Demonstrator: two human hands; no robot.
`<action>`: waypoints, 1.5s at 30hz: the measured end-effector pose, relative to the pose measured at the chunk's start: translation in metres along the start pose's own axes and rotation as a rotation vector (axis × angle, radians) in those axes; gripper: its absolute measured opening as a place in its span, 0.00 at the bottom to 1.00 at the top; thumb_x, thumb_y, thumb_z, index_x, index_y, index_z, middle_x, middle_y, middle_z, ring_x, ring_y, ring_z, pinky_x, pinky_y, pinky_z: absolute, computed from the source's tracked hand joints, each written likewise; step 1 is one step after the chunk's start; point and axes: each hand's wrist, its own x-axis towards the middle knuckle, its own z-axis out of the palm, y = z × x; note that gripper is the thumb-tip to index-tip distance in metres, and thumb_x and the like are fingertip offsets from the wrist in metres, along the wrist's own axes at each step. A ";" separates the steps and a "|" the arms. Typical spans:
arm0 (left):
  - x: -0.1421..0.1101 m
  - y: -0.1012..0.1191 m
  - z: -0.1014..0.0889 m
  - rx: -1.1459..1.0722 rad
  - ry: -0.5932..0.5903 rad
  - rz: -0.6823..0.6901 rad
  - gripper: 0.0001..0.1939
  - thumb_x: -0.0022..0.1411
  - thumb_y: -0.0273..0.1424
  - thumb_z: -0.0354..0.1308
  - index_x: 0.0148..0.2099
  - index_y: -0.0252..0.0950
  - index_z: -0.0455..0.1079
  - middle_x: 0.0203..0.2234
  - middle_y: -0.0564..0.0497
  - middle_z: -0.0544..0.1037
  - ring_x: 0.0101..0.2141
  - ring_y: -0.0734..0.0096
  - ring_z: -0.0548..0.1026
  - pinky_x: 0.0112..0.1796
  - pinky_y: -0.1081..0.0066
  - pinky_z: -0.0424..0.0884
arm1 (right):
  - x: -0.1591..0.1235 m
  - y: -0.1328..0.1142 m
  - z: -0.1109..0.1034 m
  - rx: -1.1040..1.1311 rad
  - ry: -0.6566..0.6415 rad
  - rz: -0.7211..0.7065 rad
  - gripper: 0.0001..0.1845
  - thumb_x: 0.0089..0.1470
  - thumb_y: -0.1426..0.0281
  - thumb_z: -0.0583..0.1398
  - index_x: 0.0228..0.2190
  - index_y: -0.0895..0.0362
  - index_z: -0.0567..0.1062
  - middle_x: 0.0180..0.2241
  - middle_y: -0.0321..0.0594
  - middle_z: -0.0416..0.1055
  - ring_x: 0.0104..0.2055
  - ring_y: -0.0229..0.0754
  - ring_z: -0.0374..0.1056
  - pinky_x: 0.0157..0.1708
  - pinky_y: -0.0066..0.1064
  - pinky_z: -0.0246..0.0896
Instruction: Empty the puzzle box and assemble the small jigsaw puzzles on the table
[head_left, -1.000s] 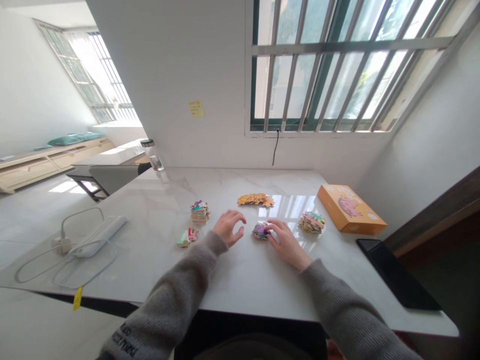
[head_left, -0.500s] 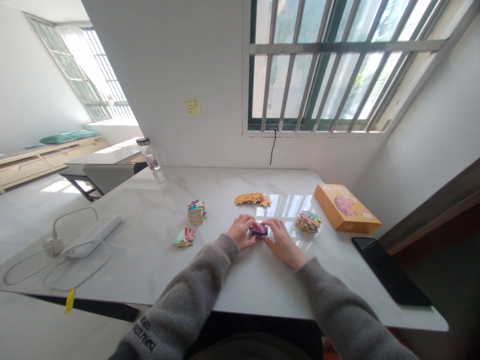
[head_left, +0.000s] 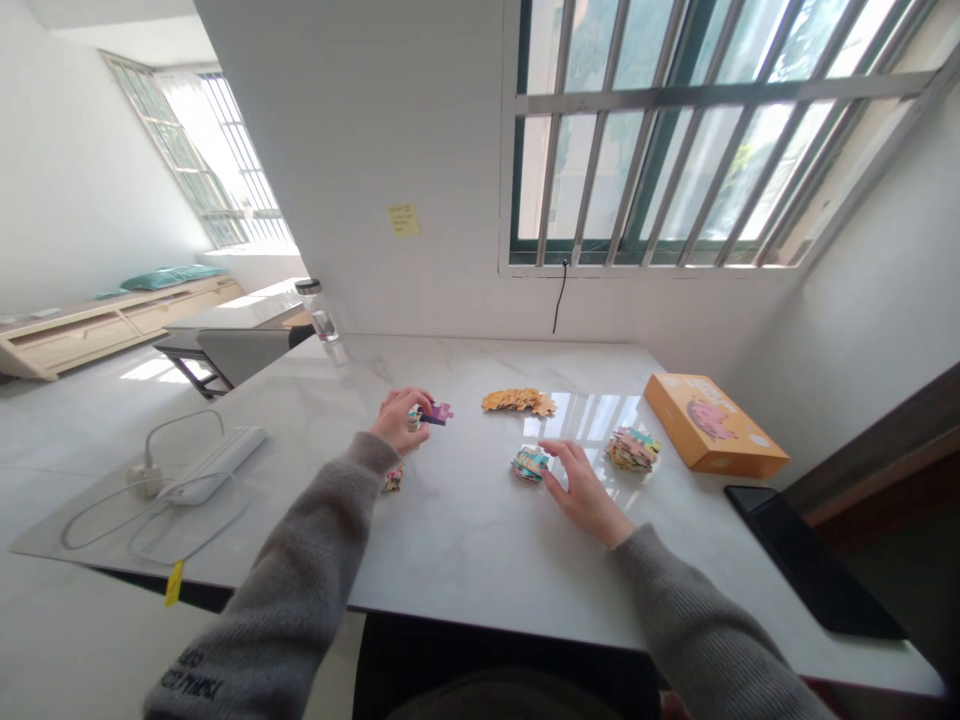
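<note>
On the white marble table [head_left: 465, 540], in the middle of the top:

Item 1: left hand [head_left: 401, 420], fingers closed, pinching a purple jigsaw piece [head_left: 438, 412] that juts out past the fingertips. Under and beside the hand sits a stack of jigsaw pieces [head_left: 414, 419], mostly hidden. A small pile of jigsaw pieces [head_left: 391, 481] lies just below the wrist.

Item 2: right hand [head_left: 585, 490], open, fingers spread, palm down on the marble. Its fingertips are just beside a small multicoloured pile [head_left: 530, 463], and it holds nothing.

Item 3: a row of orange jigsaw pieces [head_left: 517, 402], lying flat beyond and between the hands.

Item 4: a loose stack of jigsaw pieces [head_left: 632, 449], right of the right hand.

Item 5: an orange puzzle box [head_left: 712, 425], near the table's right edge.

Item 6: a white power strip [head_left: 217, 465] with its cable, at left.

Item 7: a clear bottle [head_left: 320, 317], at the far left corner.
</note>
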 end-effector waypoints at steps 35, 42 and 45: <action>-0.008 0.067 0.066 -0.007 -0.150 0.252 0.08 0.60 0.26 0.54 0.42 0.39 0.70 0.40 0.48 0.76 0.44 0.59 0.71 0.47 0.59 0.68 | -0.001 0.018 0.014 -0.145 -0.078 0.038 0.07 0.60 0.75 0.57 0.40 0.53 0.71 0.44 0.45 0.69 0.49 0.51 0.65 0.51 0.46 0.64; -0.013 0.101 0.115 -0.166 -0.154 0.258 0.20 0.56 0.29 0.61 0.52 0.39 0.69 0.51 0.44 0.73 0.52 0.53 0.68 0.52 0.55 0.68 | 0.001 0.016 0.010 -0.071 0.014 -0.034 0.16 0.57 0.77 0.59 0.46 0.53 0.69 0.46 0.45 0.70 0.51 0.52 0.63 0.52 0.47 0.64; -0.015 0.101 0.118 -0.208 -0.141 0.273 0.16 0.56 0.26 0.60 0.48 0.40 0.70 0.49 0.46 0.75 0.50 0.56 0.69 0.51 0.57 0.68 | 0.001 0.010 0.009 -0.030 0.017 -0.088 0.19 0.55 0.79 0.60 0.48 0.52 0.68 0.47 0.45 0.70 0.51 0.51 0.63 0.53 0.47 0.64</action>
